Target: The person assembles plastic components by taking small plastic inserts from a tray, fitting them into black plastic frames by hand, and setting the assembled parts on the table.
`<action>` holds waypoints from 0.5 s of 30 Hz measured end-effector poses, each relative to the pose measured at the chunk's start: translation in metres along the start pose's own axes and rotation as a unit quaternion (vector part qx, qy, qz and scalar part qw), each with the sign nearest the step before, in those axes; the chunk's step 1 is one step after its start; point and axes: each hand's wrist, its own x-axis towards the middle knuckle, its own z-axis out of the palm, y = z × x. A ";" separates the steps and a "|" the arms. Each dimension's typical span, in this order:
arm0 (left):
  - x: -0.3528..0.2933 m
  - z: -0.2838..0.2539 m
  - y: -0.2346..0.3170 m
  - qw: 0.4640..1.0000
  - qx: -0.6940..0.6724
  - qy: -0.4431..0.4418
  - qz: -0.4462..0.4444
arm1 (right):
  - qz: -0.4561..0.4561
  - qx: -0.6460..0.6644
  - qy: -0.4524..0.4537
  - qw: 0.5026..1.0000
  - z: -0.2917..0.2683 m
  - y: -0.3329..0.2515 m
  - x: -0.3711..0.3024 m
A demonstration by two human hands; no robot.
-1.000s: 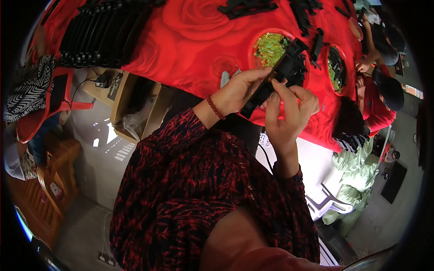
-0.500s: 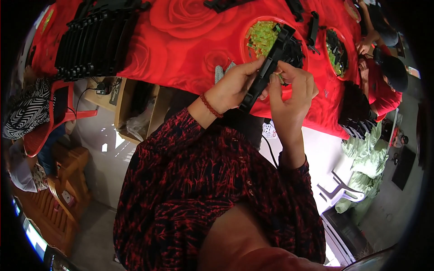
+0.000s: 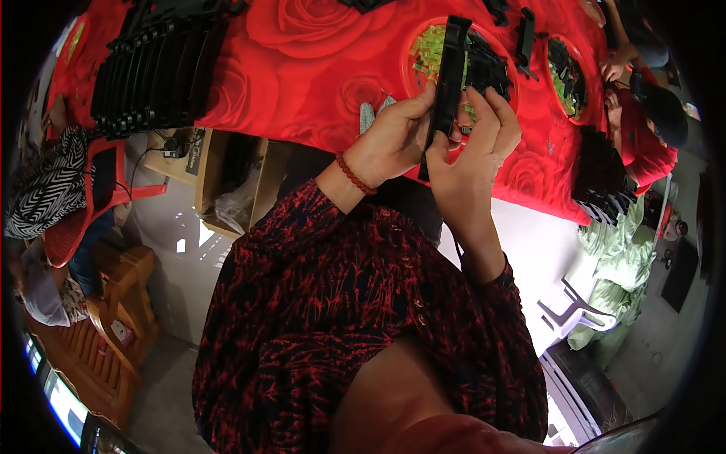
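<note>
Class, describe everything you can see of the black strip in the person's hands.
The black strip looks like plastic: long, narrow, faintly shiny. In the picture it runs steeply, its top leaning right, overlapping the red bowl. The left hand grips it; the right hand has its thumb at the lower part. Finer detail is unclear.

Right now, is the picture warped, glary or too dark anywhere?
Head view, edges: fisheye warping inside a black rim; head view, right: glare bleaching the floor below the tablecloth; head view, upper middle: a black strip in the left hand, too dark for fine detail.
</note>
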 end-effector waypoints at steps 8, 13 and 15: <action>0.003 0.008 0.000 0.985 0.119 0.033 0.122 | 0.185 0.283 -0.016 0.941 -0.009 -0.003 -0.019; 0.002 0.002 -0.007 0.957 0.200 0.048 0.206 | 0.320 0.368 -0.085 0.869 -0.004 0.005 -0.015; 0.000 0.003 -0.008 0.942 0.234 0.065 0.230 | 0.370 0.415 -0.150 0.818 -0.002 0.011 -0.015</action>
